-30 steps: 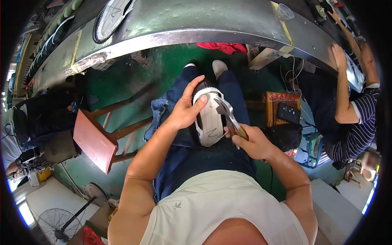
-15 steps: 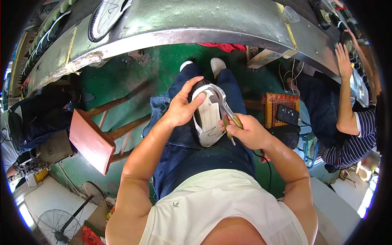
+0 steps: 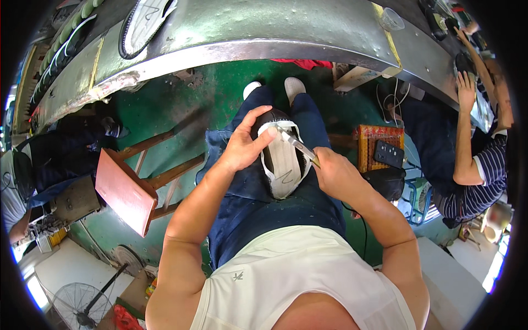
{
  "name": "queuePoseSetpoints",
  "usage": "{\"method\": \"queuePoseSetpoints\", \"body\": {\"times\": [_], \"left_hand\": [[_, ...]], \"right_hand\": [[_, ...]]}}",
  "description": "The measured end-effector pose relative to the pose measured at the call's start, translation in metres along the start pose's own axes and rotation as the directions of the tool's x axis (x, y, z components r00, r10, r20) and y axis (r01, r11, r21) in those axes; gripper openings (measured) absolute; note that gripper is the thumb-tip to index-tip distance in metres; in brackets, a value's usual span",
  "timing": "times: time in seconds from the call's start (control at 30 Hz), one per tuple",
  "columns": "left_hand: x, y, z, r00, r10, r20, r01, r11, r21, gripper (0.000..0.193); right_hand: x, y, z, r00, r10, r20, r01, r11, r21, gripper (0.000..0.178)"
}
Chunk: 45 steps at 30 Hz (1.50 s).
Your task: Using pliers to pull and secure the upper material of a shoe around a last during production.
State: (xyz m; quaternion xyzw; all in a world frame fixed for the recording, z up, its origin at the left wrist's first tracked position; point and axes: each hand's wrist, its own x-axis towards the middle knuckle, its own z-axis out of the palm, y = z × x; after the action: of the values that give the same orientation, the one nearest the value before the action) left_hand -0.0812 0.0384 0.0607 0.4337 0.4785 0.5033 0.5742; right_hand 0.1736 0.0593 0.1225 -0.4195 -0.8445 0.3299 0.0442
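Observation:
A shoe upper [image 3: 281, 172], dark at the sides with a pale sole-side and a curved mark near its heel end, rests upside down on my lap. My left hand [image 3: 246, 141] grips its far left side, the thumb pressed on the pale edge and the fingers round the dark toe. My right hand [image 3: 336, 173] is closed round the handles of metal lasting pliers [image 3: 297, 144]. Their jaws reach the white edge near the toe, close to my left thumb. Whether the jaws pinch the material I cannot tell.
A metal workbench [image 3: 247, 52] curves across ahead, with another shoe [image 3: 147, 25] on it. To the left stands a pink-topped stool [image 3: 125, 190]. At right are a woven-topped stool [image 3: 366, 144] with a phone [image 3: 388, 154], and a co-worker in a striped shirt [image 3: 481, 184].
My right hand has turned the pliers so their jaws now lie at the toe edge; the handles have swung into my fist. The left hand stays nearly in place.

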Motion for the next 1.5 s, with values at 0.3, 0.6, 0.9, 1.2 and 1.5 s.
{"method": "queuePoseSetpoints", "body": {"times": [0.3,0.6,0.9,1.2,1.5], "left_hand": [[0.005,-0.011,0.001,0.996,-0.033,-0.081,0.031,0.999,-0.02,0.047],[-0.027,-0.035,-0.003,0.993,-0.113,0.028,0.116,0.986,-0.122,0.078],[-0.06,-0.042,0.069,0.889,-0.255,-0.38,0.279,0.96,0.01,0.073],[-0.056,-0.033,0.051,0.922,-0.357,0.15,0.306,0.909,0.282,0.104],[-0.08,-0.057,0.071,0.917,-0.392,0.077,0.337,0.862,0.38,0.104]], "right_hand": [[0.006,-0.022,-0.042,0.972,0.035,0.234,-0.127,0.912,0.391,0.031],[-0.003,0.019,0.035,0.985,0.167,-0.031,-0.146,0.925,0.35,0.05],[-0.022,0.037,0.084,0.937,0.282,-0.207,-0.162,0.875,0.457,0.039],[-0.06,0.052,0.023,0.967,0.25,0.057,-0.256,0.951,0.174,0.035],[-0.068,0.053,0.007,0.974,-0.225,0.036,0.227,0.951,-0.21,0.034]]}}
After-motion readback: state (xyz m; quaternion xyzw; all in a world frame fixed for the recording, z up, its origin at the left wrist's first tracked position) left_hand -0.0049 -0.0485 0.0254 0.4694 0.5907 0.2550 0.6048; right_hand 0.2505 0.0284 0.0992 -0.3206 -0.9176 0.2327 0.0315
